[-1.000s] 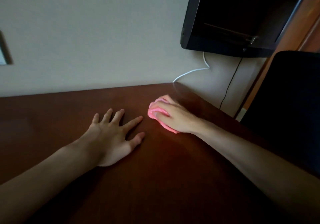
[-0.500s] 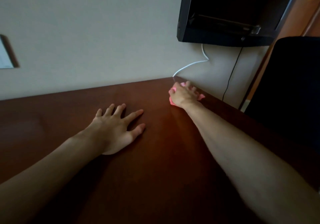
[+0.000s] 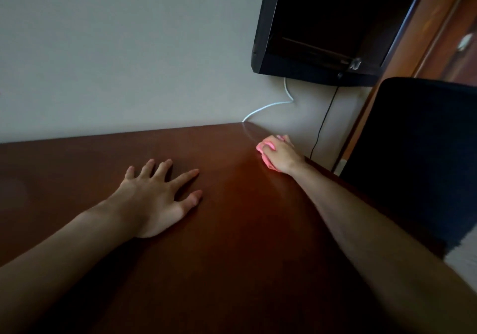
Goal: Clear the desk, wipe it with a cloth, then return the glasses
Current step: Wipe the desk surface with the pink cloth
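A dark brown wooden desk (image 3: 232, 256) fills the lower part of the head view. My right hand (image 3: 281, 155) grips a bunched pink cloth (image 3: 262, 147) and presses it on the desk at the far right corner, close to the wall. My left hand (image 3: 154, 196) lies flat on the desk top with its fingers spread, well to the left of the cloth. No glasses are in view.
A black wall-mounted screen (image 3: 322, 23) hangs above the far right corner. A white cable (image 3: 268, 106) and a thin black cable (image 3: 322, 124) run down the wall behind the desk. A black chair back (image 3: 418, 153) stands off the desk's right edge.
My right hand has slid the pink cloth from the middle of the desk out to the far right corner. My left hand has stayed flat in place.
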Demonstrator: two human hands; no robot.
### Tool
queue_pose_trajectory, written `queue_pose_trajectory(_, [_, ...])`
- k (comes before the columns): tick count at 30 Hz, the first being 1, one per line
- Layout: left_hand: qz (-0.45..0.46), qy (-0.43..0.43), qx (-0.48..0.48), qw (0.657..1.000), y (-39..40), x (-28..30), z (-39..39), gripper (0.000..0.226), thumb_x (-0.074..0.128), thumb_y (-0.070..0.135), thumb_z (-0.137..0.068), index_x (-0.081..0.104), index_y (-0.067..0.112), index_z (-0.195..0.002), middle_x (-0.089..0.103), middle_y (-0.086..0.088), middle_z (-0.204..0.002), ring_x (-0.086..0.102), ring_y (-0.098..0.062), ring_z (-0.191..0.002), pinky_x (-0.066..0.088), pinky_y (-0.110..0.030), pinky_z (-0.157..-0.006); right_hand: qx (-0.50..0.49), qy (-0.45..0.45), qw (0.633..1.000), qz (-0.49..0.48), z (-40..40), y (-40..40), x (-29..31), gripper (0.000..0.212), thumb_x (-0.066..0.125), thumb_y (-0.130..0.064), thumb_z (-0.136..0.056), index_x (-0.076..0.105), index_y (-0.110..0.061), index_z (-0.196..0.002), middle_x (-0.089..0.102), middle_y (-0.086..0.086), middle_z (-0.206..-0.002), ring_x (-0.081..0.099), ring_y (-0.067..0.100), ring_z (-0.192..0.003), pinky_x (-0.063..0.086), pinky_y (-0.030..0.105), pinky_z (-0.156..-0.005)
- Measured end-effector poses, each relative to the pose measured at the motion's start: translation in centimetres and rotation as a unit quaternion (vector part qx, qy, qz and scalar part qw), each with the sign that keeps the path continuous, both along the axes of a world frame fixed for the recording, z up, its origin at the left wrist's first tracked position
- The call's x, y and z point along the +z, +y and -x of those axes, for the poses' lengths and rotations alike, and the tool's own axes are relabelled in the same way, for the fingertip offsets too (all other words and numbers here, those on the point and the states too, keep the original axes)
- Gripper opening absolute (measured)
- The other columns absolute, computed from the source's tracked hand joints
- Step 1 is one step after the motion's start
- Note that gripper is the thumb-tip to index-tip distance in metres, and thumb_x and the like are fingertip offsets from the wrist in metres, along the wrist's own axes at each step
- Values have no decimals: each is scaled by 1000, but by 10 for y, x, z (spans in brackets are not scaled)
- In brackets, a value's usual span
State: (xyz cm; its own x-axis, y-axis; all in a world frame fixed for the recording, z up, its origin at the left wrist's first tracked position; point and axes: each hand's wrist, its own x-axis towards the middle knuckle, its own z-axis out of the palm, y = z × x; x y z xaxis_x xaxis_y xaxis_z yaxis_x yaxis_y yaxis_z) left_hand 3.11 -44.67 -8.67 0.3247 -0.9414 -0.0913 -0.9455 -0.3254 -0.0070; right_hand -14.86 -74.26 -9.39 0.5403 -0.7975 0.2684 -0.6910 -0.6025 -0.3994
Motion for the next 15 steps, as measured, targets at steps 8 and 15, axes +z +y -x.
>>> queue_pose_trajectory(8, [-63, -2, 2, 998, -20, 34, 3, 76, 6, 85, -88, 7, 53, -157, 12, -11, -169, 18, -41, -153, 23, -62, -119, 128, -48, 990, -29, 36, 25, 2, 27, 64, -65, -77, 72, -52, -100, 61, -15, -115, 59, -3, -110, 47, 32, -105])
queue_pose_trajectory(15, [-4, 32, -68, 997, -68, -8, 34, 70, 7, 81, -91, -6, 57, -156, -8, -2, -171, -13, -29, -157, -3, -61, -122, 63, 33, 995, 71, 40, -10, -13, 39, 40, -69, -81, 63, -42, -96, 64, -13, -107, 54, 13, -114, 43, 37, -102])
